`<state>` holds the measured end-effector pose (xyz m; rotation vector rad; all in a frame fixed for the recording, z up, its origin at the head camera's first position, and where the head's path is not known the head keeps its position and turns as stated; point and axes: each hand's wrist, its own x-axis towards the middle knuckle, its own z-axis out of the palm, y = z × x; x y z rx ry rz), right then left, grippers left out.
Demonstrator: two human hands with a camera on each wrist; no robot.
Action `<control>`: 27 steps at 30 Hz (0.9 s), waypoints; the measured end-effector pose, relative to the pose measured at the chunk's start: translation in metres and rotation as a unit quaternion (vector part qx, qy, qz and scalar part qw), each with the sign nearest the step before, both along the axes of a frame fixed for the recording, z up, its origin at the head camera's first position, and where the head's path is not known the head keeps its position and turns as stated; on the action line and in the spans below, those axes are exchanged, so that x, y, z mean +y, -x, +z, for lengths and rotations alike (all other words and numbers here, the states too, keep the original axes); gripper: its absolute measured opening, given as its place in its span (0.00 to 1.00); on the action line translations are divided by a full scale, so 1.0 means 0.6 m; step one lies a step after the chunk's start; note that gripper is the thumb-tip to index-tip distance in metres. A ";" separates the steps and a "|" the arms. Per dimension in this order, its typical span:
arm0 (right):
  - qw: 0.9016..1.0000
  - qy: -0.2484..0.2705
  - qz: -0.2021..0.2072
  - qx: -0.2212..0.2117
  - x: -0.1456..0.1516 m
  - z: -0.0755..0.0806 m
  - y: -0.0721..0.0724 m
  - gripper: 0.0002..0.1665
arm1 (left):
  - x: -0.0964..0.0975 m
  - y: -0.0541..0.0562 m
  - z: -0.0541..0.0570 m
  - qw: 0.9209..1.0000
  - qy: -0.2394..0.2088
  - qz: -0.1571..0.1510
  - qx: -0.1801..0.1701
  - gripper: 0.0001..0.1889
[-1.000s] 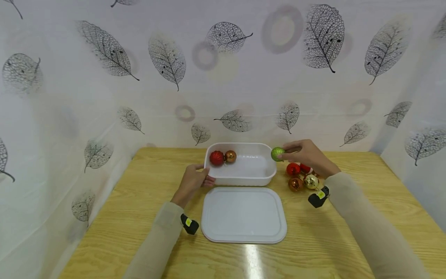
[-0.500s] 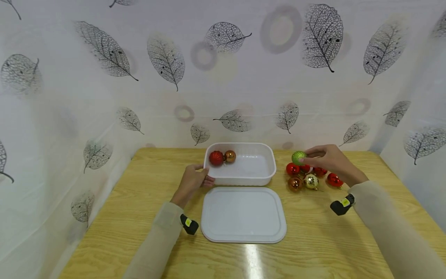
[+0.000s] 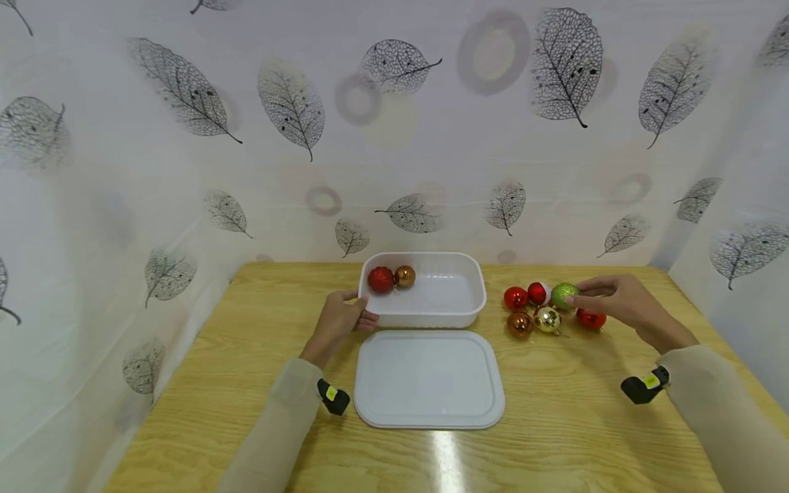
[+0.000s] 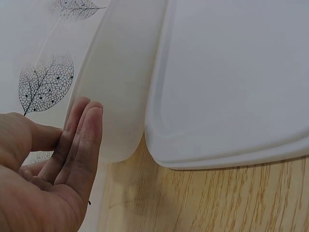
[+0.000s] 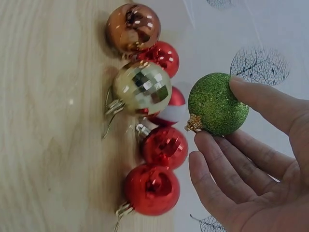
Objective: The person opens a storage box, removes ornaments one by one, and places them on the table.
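My left hand (image 3: 337, 320) holds the near left corner of a white plastic box (image 3: 425, 320), its fingers along the outer wall in the left wrist view. Inside the box, at its left end, lie a red ornament ball (image 3: 381, 279) and a copper ornament ball (image 3: 404, 276). My right hand (image 3: 627, 305) pinches a green glitter ornament ball (image 5: 218, 104) between thumb and fingers, above a cluster on the table. That cluster holds a pale gold ball (image 5: 143, 88), a copper ball (image 5: 133, 28), a red-and-white ball (image 3: 539, 294) and several red balls (image 5: 152, 189).
A white lid (image 3: 429, 378) lies flat on the wooden table (image 3: 585, 424) in front of the box. Behind the table hangs a pale curtain (image 3: 394, 164) with a leaf print, which also covers the left and right sides.
My right hand has carried the green ornament ball from the box's right rim rightward and down over the cluster. My left hand stays at the box corner.
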<state>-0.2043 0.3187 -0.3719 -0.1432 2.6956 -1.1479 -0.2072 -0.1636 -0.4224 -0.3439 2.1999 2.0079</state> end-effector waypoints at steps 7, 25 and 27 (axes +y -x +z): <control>1.000 -0.010 0.000 0.002 0.026 -0.007 -0.021 0.40 | -0.002 0.001 0.000 1.000 -0.006 -0.003 0.000 0.24; 0.999 -0.012 0.000 -0.046 0.045 -0.053 -0.050 0.41 | -0.002 -0.006 0.007 1.000 -0.003 -0.013 0.005 0.23; 0.999 -0.007 -0.004 -0.051 0.045 -0.059 -0.051 0.41 | -0.002 -0.006 0.007 1.000 -0.004 -0.013 0.006 0.23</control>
